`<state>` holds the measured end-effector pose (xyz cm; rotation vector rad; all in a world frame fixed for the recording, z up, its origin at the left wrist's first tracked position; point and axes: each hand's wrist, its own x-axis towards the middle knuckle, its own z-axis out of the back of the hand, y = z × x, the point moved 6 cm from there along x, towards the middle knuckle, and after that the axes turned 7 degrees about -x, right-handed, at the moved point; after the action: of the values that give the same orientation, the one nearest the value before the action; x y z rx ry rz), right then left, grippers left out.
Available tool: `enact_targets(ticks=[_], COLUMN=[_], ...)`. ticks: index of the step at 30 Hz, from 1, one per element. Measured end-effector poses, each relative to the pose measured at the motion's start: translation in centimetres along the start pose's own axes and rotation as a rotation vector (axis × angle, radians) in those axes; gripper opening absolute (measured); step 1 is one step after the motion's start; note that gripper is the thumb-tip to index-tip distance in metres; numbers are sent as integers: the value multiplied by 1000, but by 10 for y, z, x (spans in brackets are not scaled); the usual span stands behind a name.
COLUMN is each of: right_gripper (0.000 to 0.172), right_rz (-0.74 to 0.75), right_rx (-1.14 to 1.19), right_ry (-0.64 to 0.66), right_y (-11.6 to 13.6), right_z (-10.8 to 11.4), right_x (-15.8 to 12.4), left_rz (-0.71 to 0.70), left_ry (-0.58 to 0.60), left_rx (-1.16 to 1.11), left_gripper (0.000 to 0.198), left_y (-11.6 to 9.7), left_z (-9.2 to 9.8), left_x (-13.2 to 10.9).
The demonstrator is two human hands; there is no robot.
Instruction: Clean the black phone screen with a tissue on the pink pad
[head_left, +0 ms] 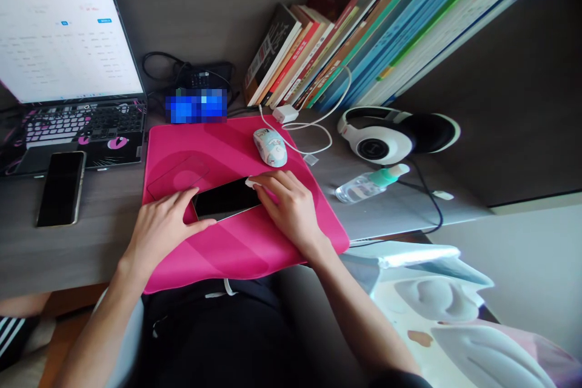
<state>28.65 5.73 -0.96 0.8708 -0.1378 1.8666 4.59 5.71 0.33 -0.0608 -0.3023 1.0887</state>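
Note:
A black smartphone (pixel 226 198) lies screen up on a pink mat (pixel 236 242) on the grey desk. My left hand (pixel 161 230) rests flat on the mat, fingers stretched, its thumb and fingertips against the phone's left end. My right hand (pixel 286 203) lies over the phone's right end, its fingers pressing a small white wipe (pixel 251 182) against the phone's upper right corner. A clear film or glass sheet (pixel 177 176) lies on the mat just left of the phone.
A patterned mouse (pixel 270 147) sits at the mat's far edge. An open laptop (pixel 68 73) and a second phone (pixel 61 187) are left. White headphones (pixel 391 133), a clear spray bottle (pixel 368 185), a charger cable (pixel 309 127) and leaning books (pixel 345 36) are right.

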Motion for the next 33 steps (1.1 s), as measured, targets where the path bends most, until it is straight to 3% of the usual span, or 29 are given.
enact_targets(ticks=[6,17,24,33], right_gripper=[20,24,27,30], right_rz=[-10,-43,-60,16], right_rx=[-63,8,43,-56], right_ry=[0,115,141,160], right_y=[-1,-3,-2,2], right_z=[0,-10,-12,-12], right_x=[-1,-1,-1,1], left_rz=[-13,-1,100,186], left_ry=[74,106,174,176], left_rx=[-15,-38,-67,-116], left_gripper=[78,69,73,70], left_y=[-2,-1,4,7], left_z=[-1,-4,-6,-7], left_x=[0,-1,-1,-1])
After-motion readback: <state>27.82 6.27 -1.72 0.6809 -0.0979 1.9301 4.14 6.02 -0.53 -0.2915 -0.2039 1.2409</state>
